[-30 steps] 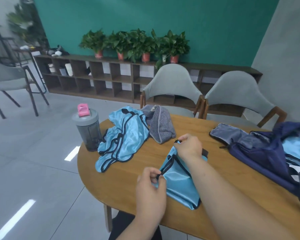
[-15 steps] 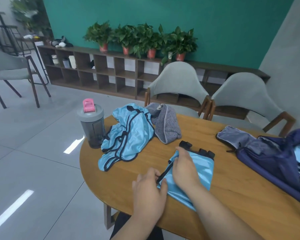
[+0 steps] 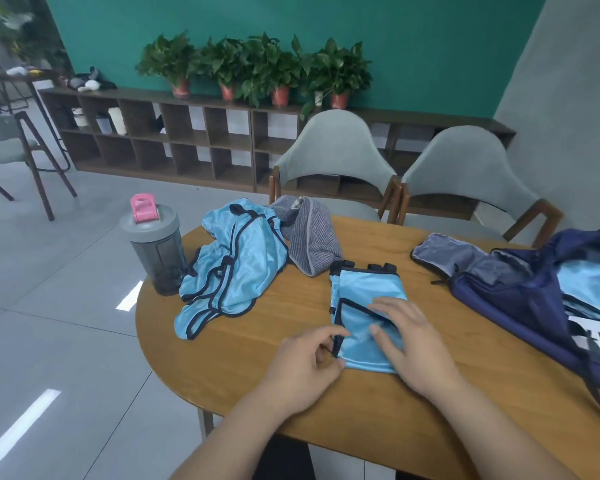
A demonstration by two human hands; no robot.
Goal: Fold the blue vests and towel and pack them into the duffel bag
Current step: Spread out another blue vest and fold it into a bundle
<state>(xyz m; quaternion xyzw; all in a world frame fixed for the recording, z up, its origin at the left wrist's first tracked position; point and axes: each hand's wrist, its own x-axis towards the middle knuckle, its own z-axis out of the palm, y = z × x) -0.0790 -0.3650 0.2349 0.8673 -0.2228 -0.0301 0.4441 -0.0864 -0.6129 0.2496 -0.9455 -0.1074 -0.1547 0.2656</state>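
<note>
Your left hand (image 3: 309, 362) keeps a narrow grip, pinching the trim of the folded vest (image 3: 364, 292) at centre frame on the table (image 3: 222, 362). Your right hand (image 3: 402, 337) lies flat on it, gripping nothing. Risk: the slick fabric may spring open on release, before it reaches the duffel bag (image 3: 520, 299) at right.

The folded vest (image 3: 364, 289) lies on the table (image 3: 243, 372). To its left are the crumpled vest (image 3: 238, 265) and, farther, the shaker bottle (image 3: 156, 252). Behind it lies the towel (image 3: 314, 244), to its right the duffel bag (image 3: 520, 303).
</note>
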